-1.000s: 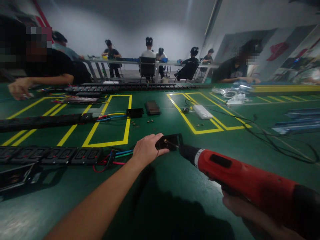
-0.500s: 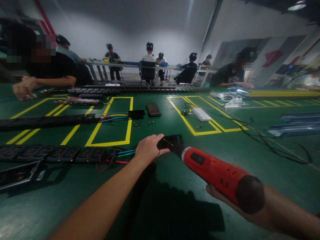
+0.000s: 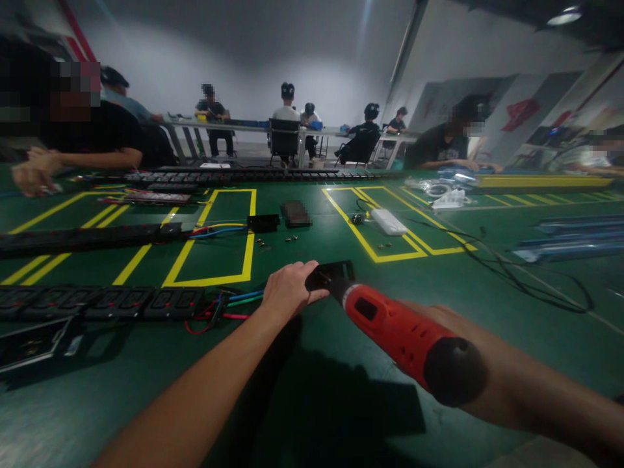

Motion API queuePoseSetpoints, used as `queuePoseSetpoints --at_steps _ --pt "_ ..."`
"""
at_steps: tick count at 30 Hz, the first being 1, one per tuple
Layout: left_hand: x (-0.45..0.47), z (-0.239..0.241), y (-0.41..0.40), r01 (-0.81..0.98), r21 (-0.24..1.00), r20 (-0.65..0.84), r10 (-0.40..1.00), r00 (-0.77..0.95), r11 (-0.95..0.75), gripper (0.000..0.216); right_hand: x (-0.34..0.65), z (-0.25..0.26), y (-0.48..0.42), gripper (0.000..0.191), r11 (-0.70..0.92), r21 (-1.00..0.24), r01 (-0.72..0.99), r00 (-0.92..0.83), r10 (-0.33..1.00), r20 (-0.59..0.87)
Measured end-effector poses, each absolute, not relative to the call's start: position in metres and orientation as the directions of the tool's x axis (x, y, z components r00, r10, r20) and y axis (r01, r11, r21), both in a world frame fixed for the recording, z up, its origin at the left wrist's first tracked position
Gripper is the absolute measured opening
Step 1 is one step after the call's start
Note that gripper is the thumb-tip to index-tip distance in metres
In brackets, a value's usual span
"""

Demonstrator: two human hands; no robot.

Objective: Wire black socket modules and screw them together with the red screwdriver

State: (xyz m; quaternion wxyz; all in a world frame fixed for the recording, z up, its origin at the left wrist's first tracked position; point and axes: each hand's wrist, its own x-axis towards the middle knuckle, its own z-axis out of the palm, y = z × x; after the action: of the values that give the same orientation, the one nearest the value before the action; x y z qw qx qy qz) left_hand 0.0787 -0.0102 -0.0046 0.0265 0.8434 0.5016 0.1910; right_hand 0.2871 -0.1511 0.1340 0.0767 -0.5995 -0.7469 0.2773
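My left hand (image 3: pixel 288 292) is closed on the left end of a small black end piece (image 3: pixel 338 272) and holds it down on the green table (image 3: pixel 341 403). My right hand (image 3: pixel 441 318) sits mostly hidden behind a red power screwdriver (image 3: pixel 394 328) and grips it. The tool's black nose is pressed into the end piece from the right. Red, blue and green wires (image 3: pixel 229 305) run from just left of my left hand to a long black socket strip (image 3: pixel 102 300).
Another black strip (image 3: pixel 82 235) lies farther back, beside yellow tape boxes (image 3: pixel 214 240). Loose screws (image 3: pixel 277 242), a black block (image 3: pixel 296 213) and a white box (image 3: pixel 389 221) lie beyond. Black cables (image 3: pixel 526 279) loop on the right. People sit at the far side and at tables behind.
The red screwdriver has swung so that its rear end now points toward me, and its nose has moved in onto the end piece. My left hand has stayed where it was.
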Motion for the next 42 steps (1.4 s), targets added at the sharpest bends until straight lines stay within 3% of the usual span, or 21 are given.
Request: queuePoseSetpoints --at_steps 11,14,20,23,28,31,36,40,42 --pt "0.081 0.005 -0.015 0.86 0.169 0.297 0.857 0.422 -0.482 0.055 0.289 0.142 -0.147 0.018 0.117 -0.445 0.888 -0.26 0.925 -0.276" --pt "0.082 0.006 -0.015 0.855 0.136 0.321 0.838 0.44 -0.501 0.051 0.29 0.139 -0.15 0.019 0.129 -0.486 0.864 -0.296 0.912 -0.284" --pt "0.082 0.008 -0.016 0.819 0.062 0.347 0.781 0.519 -0.571 0.046 0.284 0.134 -0.161 0.027 0.249 -0.609 0.753 -0.376 0.923 -0.087" --pt "0.079 0.01 -0.015 0.807 0.036 0.351 0.763 0.542 -0.59 0.044 0.283 0.122 -0.165 0.027 0.279 -0.581 0.765 -0.372 0.927 -0.044" --pt "0.073 0.011 -0.008 0.812 0.001 0.363 0.757 0.544 -0.584 0.046 0.288 0.101 -0.159 0.023 0.241 -0.474 0.847 -0.343 0.929 -0.14" --pt "0.067 0.011 -0.001 0.831 -0.018 0.363 0.771 0.524 -0.556 0.046 0.287 0.095 -0.148 0.027 0.274 -0.464 0.842 -0.35 0.933 -0.084" --pt "0.048 0.009 0.014 0.897 -0.015 0.371 0.83 0.416 -0.443 0.042 0.266 0.085 -0.124 0.016 0.343 -0.613 0.711 -0.417 0.909 0.025" --pt "0.035 0.005 0.02 0.912 0.004 0.383 0.843 0.377 -0.41 0.041 0.252 0.079 -0.114 0.013 0.264 -0.766 0.586 -0.409 0.912 0.002" --pt "0.033 0.003 0.021 0.909 0.015 0.389 0.84 0.378 -0.417 0.042 0.248 0.077 -0.114 0.015 0.144 -0.845 0.515 -0.395 0.915 -0.085"
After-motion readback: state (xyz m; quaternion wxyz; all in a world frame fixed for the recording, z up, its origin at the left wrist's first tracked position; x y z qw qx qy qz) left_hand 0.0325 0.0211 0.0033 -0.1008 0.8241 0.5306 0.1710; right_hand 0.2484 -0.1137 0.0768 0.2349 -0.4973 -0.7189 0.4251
